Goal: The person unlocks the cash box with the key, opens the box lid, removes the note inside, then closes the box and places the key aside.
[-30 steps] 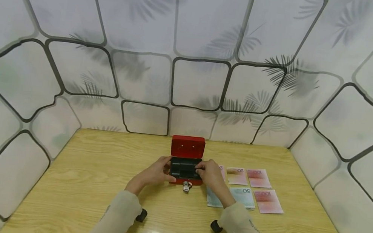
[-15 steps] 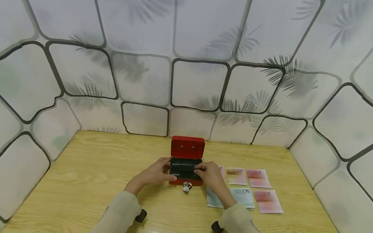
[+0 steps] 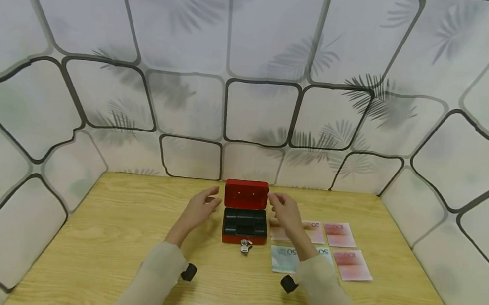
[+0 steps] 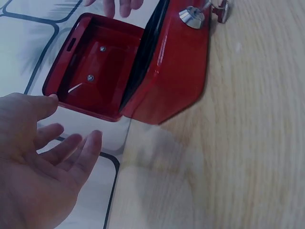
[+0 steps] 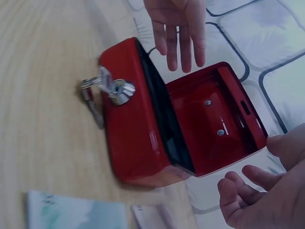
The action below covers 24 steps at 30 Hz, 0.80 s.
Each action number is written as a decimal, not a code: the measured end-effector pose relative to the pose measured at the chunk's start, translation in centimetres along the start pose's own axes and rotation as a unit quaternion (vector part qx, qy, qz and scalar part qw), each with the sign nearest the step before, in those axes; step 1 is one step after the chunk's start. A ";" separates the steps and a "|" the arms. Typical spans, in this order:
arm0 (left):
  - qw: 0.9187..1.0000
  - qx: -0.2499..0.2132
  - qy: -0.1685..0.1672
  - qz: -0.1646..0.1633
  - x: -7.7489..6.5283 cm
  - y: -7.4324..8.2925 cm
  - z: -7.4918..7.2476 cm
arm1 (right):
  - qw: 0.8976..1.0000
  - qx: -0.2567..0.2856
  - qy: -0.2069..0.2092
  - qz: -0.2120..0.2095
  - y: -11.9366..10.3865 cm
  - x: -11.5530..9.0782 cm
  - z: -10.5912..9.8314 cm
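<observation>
A red cash box [image 3: 244,242] stands on the wooden table with its lid [image 3: 246,195] raised. Inside lies a black compartment tray [image 3: 245,221]. Keys [image 3: 245,248] hang from the silver lock [image 5: 122,92] on the front. My left hand [image 3: 198,208], fingers loosely spread, is beside the lid's left edge; in the left wrist view its thumb appears at the lid's corner. On the other side, my right hand [image 3: 287,212] has its thumb at the lid's right corner, with its other fingers loosely bent. Whether either thumb touches the lid I cannot tell.
Right of the box lie banknotes in two rows: pinkish notes marked 20 [image 3: 313,233], a green note marked 50 [image 3: 284,260] and red notes marked 100 [image 3: 352,265]. A patterned cloth wall [image 3: 190,157] rises behind the table.
Both hands have left the box's lower part and moved up and away to either side of the raised lid. The right hand has come out of the tray. The box has stayed in place.
</observation>
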<state>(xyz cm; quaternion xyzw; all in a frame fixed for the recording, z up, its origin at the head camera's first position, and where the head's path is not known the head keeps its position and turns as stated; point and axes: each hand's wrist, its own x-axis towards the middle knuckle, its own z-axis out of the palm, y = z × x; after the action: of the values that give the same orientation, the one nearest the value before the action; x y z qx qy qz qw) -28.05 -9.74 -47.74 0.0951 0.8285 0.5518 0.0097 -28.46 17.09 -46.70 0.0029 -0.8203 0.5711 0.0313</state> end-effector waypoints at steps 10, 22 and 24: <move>1.000 -0.014 -0.009 0.000 0.9 1.6 0.5 | 0.998 0.027 -0.035 0.049 -1.3 2.2 -0.3; 0.999 -0.049 -0.019 0.014 0.9 2.0 0.6 | 0.996 0.004 -0.076 0.047 -1.9 2.3 -0.5; 0.998 -0.054 -0.012 0.016 0.8 2.0 0.6 | 0.995 0.003 -0.085 0.049 -1.8 2.1 -0.6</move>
<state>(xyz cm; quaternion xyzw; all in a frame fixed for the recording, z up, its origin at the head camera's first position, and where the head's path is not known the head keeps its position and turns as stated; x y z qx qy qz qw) -28.51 -8.36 -46.06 0.1141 0.7955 0.5949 0.0165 -30.44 17.07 -44.67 0.0109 -0.8174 0.5722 -0.0665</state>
